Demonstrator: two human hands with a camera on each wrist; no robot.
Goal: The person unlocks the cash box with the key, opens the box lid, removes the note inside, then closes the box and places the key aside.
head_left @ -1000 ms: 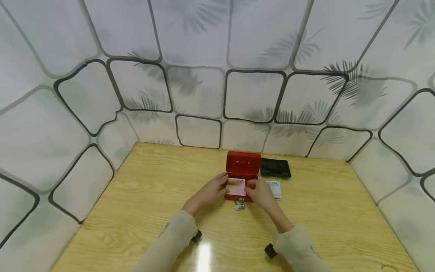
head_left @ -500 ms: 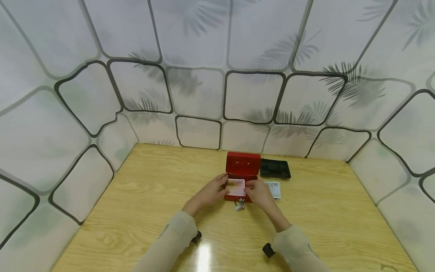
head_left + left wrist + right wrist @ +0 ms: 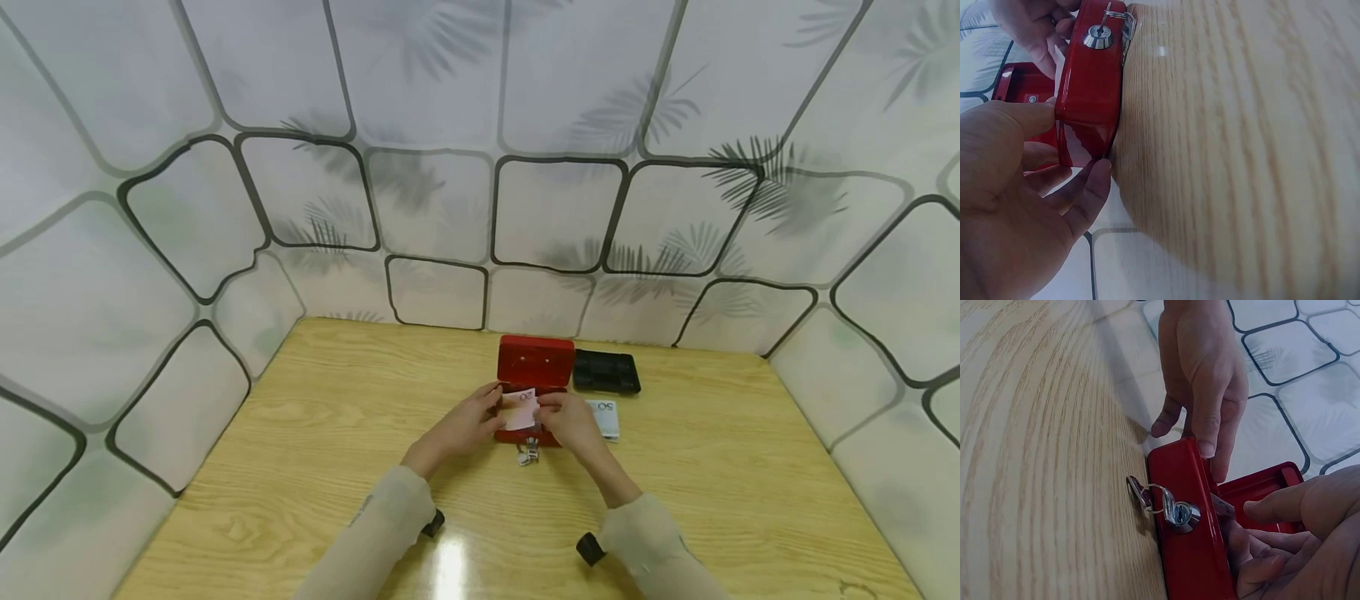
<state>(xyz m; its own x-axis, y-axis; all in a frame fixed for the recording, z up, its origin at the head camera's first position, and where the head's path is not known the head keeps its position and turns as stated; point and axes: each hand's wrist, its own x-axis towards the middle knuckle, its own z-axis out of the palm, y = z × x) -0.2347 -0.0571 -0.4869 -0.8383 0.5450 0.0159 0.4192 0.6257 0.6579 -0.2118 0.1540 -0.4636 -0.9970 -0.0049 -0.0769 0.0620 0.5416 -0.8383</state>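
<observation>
A red cash box stands on the wooden table with its lid raised at the back. Inside lies a pinkish 20 banknote, turned at a slant. My left hand grips the box's left end, thumb on the rim and fingers along the side wall. My right hand reaches over the right side, its fingertips at the banknote's right edge; in the right wrist view the fingers are curled at the opening, partly hidden behind the front wall. A key sits in the front lock.
Keys on a ring hang at the lock. A black coin tray lies behind and right of the box. Banknotes marked 50 lie beside my right hand. A patterned curtain borders the table at the back and sides.
The 20 banknote has turned from lying square in the box to a slant, with its right end shifted towards the back. My left hand keeps its place on the box.
</observation>
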